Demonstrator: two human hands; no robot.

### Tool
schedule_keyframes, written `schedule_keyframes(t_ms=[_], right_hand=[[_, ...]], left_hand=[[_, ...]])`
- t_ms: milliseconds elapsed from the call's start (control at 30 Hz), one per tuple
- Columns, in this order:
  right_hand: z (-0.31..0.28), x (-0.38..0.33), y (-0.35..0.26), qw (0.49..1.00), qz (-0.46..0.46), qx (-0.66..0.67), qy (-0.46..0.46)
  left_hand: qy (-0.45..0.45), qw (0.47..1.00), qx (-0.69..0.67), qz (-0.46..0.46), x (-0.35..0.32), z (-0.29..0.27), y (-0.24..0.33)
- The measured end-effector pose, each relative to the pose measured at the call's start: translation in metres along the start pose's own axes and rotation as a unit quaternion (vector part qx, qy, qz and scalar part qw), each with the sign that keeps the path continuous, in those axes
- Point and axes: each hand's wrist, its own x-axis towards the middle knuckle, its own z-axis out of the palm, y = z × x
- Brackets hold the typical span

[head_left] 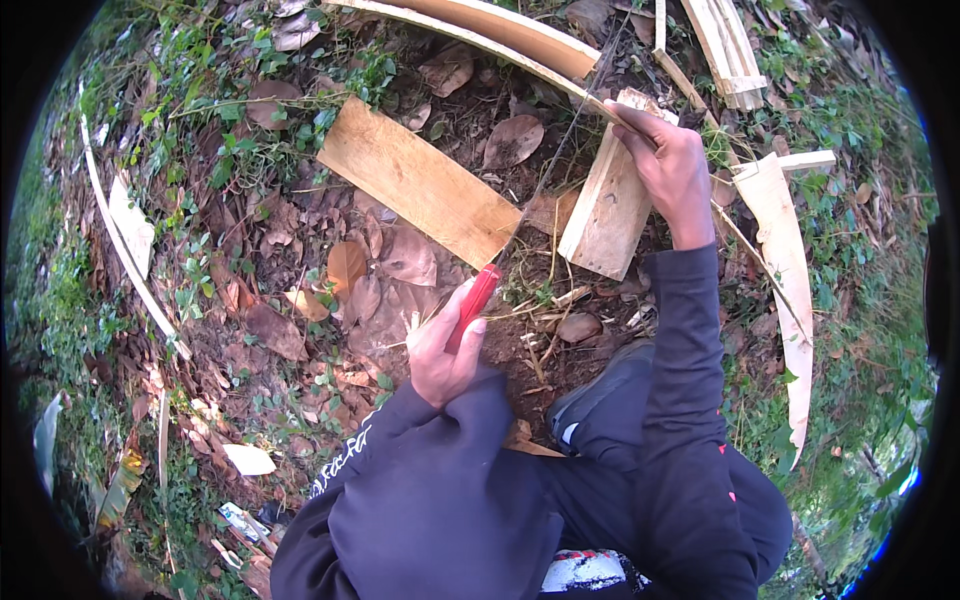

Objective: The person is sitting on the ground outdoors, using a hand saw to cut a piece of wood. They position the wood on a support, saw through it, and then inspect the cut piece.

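Note:
My left hand is closed round the red handle of a machete. Its long, thin dark blade runs up and away to the right, seen almost edge-on, and passes close to the strip. Between the fingers and thumb of my right hand is the near end of a long, thin wooden strip, which bows up to the far left. Just beneath that hand a thick wooden block lies tilted on the ground. A flat board rests left of the blade.
A wider curved wood piece lies at the far edge, with bundled slats to its right. A long ragged wood piece lies at the right. Another thin strip curves along the left. Dry leaves and green plants cover the soil. My shoe is near the middle.

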Motion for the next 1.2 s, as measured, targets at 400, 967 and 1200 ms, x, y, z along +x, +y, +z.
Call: schedule_keyframes(t_ms=[400,967,1200], right_hand=[[-0.001,0.016,0.009,1.000,-0.015,-0.015,-0.006],[0.019,-0.003,-0.003,0.991,0.004,-0.135,0.017],[0.024,-0.007,0.002,0.986,-0.022,-0.158,0.038]], left_hand=[[-0.045,0.999,0.004,-0.029,0.015,-0.007,0.009],[-0.021,0.993,-0.060,-0.097,0.031,-0.011,0.015],[0.000,0.996,-0.091,-0.023,0.088,0.031,0.027]])
